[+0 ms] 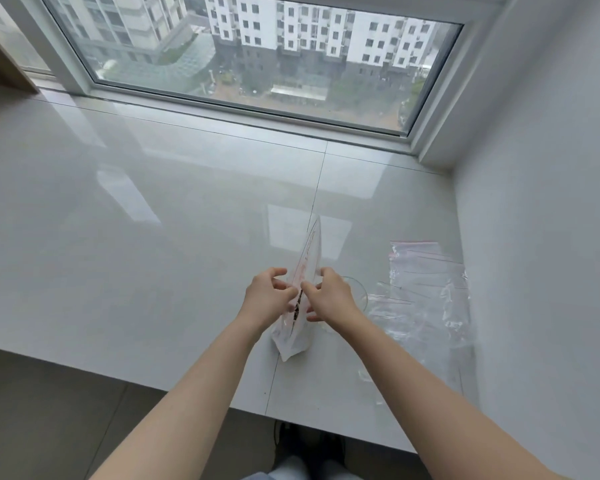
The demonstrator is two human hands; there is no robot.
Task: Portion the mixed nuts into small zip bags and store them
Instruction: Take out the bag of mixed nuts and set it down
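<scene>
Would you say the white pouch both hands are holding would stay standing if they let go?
Probably not. The white pouch stands tall on a narrow base, pinched by the left hand and right hand, so it may tip. Its thin film looks floppy and fairly light.

Upright nut bag (305,271); zip bags (426,289) lying flat beside.

White bag (293,341) with red print; clear zip bags (426,289), red-striped tops.

Head-worn view, down over white sill (153,237)
</scene>
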